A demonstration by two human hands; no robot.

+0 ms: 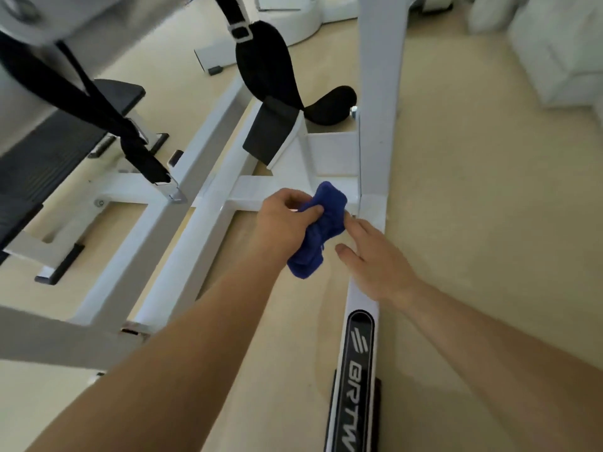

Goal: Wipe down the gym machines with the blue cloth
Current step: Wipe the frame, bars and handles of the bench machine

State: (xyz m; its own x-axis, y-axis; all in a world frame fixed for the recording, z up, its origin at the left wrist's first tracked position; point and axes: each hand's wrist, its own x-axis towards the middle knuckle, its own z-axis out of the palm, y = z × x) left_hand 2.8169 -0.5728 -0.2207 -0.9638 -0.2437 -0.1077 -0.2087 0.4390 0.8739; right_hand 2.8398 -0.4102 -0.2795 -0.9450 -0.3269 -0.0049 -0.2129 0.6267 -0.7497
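We are holding our right hand (375, 259) straight-fingered over the white metal base rail (360, 300), fingertips beside the bunched blue cloth (323, 230), our left hand (284, 220) pinching it above the white crossbar (248, 190), black padded strap (261, 60) hanging beyond.

One view only: head-worn wide-angle cam, looking fwd and steeply down along both forearms. Close range mid-pic: left hand (284, 220) and right hand (375, 259), w/ white machine frame (248, 194) just beyond and beige floor (473, 190) behind. Farther off at left edge sits black bench (49, 151); pic edges blurred, lines bent by lens.
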